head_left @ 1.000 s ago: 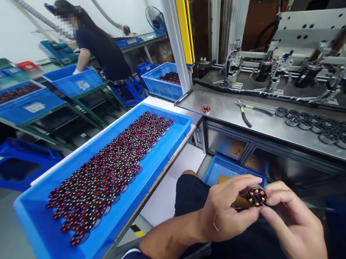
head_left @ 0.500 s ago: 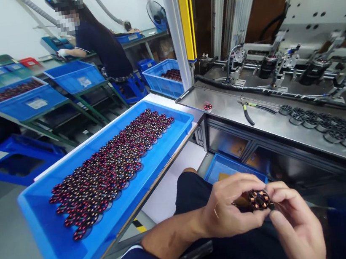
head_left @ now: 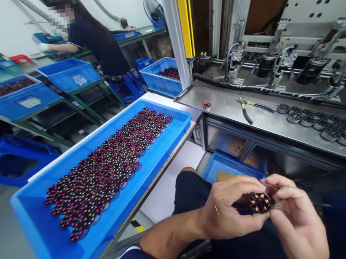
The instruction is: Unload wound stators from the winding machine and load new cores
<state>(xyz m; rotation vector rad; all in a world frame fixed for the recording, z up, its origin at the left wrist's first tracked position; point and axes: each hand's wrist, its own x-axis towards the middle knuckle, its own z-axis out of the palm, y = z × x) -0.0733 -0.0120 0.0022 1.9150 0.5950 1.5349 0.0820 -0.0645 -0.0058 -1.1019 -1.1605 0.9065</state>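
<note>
While holding the wound ring [head_left: 259,202] in the left hand [head_left: 235,214] with a narrow grip, seems to be working fine wire [head_left: 276,206] with the right hand [head_left: 301,216]; cannot tell if pinched. Calls next for steady, light handling.

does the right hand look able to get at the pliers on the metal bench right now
Probably, once it lets go: the right hand is busy at the wound part, but nothing appears to cover the pliers or stand between them and the hand.
</note>
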